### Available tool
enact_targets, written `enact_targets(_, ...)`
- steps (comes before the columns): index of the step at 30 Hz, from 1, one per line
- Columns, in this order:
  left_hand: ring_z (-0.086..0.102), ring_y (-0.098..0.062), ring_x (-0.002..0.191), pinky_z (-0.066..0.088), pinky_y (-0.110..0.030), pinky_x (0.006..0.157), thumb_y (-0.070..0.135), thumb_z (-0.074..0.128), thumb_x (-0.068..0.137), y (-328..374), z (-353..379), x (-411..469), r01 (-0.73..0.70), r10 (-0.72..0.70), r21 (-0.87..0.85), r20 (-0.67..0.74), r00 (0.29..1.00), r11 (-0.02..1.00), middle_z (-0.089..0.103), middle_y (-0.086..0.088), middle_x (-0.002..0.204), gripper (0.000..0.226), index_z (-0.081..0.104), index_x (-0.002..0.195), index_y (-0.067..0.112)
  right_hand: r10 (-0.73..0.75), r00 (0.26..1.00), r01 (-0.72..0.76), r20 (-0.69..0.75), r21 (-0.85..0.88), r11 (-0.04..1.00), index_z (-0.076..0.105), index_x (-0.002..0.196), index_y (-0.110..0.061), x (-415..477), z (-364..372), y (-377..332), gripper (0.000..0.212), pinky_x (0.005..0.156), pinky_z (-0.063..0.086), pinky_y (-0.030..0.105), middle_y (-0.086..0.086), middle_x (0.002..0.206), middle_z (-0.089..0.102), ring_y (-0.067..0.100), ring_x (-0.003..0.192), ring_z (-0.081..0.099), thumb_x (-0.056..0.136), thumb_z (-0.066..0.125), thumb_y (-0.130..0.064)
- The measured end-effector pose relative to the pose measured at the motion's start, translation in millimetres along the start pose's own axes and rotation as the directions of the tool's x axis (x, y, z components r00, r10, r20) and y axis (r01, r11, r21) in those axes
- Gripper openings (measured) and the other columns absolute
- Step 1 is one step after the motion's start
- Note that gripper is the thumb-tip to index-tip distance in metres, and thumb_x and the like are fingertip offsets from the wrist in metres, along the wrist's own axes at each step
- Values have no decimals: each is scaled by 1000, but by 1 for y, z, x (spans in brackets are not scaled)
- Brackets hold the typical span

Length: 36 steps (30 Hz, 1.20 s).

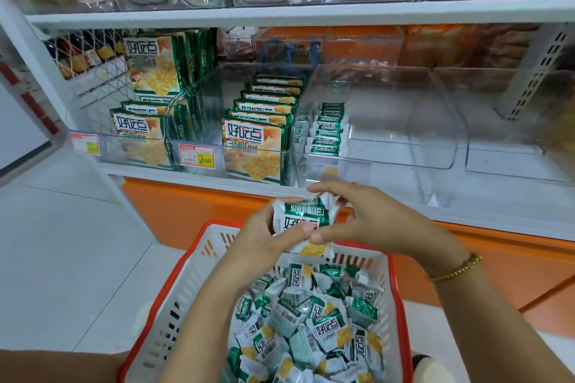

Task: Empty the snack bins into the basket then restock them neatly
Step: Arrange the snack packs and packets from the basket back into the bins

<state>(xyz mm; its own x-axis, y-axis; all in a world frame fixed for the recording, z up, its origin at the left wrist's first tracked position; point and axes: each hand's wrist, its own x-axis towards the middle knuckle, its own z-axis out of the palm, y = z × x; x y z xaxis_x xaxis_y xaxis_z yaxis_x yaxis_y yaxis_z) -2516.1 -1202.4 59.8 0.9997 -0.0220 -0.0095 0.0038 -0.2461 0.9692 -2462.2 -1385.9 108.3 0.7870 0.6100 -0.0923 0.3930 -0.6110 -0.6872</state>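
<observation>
Two grips, left grip (264, 236) and right grip (376, 221), with one held stack (303, 218) of small packets pinched between them: two at least, exact count unclear. One basket (186, 283), with loose packets (311, 320) by the dozen, too many to count. Four clear bins along the front of one shelf (186, 172): first bin (109, 149), second bin (214, 121), third bin (389, 162), fourth bin (513, 171). About eight large packs (253, 146) in a row in the second; several more in the first, count unclear. About six upright packets (326, 134) in the third. Two price tags: left tag (84, 144), yellow tag (197, 157). One bracelet (457, 269), one ring (354, 183).
</observation>
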Motion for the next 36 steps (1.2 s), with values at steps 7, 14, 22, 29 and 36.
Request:
enact_targets(7, 61, -3, 90, 47, -18, 73, 54, 66, 71, 58, -14, 50, -231, 240, 74, -145, 960, 970, 64, 13, 100, 46, 53, 111, 37, -42, 997, 54, 59, -211, 976, 47, 119, -32, 34, -79, -46, 59, 70, 46, 20, -14, 111, 58, 4, 86, 57, 70, 76, -49)
enact_targets(14, 57, 4, 92, 43, -7, 73, 48, 63, 81, 57, -7, 89, -205, 244, 194, -205, 948, 959, 60, 13, 100, 37, 56, 112, 28, 10, 998, -21, -63, -192, 981, 57, 109, -22, 75, -133, -18, 52, 68, 52, 26, -6, 90, 68, 9, 67, 63, 67, 84, -34)
enact_targets(22, 52, 3, 74, 39, -7, 66, 13, 64, 87, 15, -5, 98, -154, 231, 430, -132, 964, 890, 54, 8, 84, 31, 47, 90, 40, 298, 903, -316, 310, 9, 949, 52, 130, -6, 133, -108, 58, 93, 72, 54, 23, 7, 127, 56, 12, 73, 55, 54, 84, -49)
enact_targets(29, 53, 2, 79, 42, -8, 68, 12, 62, 88, 14, -2, 98, -198, 280, 434, -136, 950, 879, 54, 8, 84, 28, 49, 94, 37, 296, 909, -271, 293, -123, 955, 52, 128, -14, 140, -88, 55, 59, 87, 56, 33, -2, 123, 50, 20, 95, 63, 76, 79, -19)
enact_targets(36, 54, -2, 81, 50, -24, 76, 17, 64, 87, 12, 0, 96, -221, 313, 435, -153, 937, 873, 54, 11, 84, 23, 53, 102, 30, 96, 993, -42, 62, -588, 808, 55, 119, -20, 131, -73, 48, 37, 73, 39, 25, 4, 113, 59, 20, 92, 51, 85, 67, -22)
